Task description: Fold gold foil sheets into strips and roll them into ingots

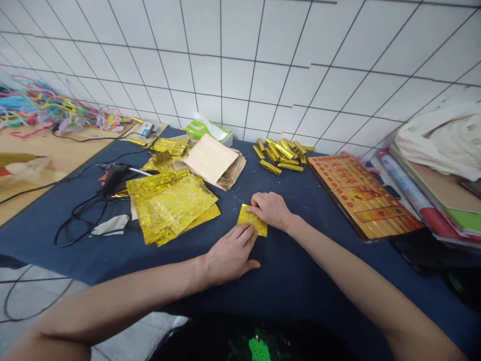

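Note:
A small square of gold foil paper (245,215) lies on the dark blue cloth before me. My left hand (231,253) rests with its fingers stretched over the paper's near edge, the thumb apart on the cloth. Curled fingers of my right hand (271,209) grip the far right part of the paper; its fingertips are partly hidden. To the left, a stack of larger gold foil sheets (184,200) is spread unevenly. Beyond my hands sits a pile of rolled gold foil tubes (283,153) near the wall.
A brown paper stack (212,158) stands before a green tissue pack (199,130). At left are a black glue gun (114,175) with a looping cable and colourful pipe cleaners (48,108). An orange-gold printed board (361,195) and a white cloth bag (443,138) occupy the right.

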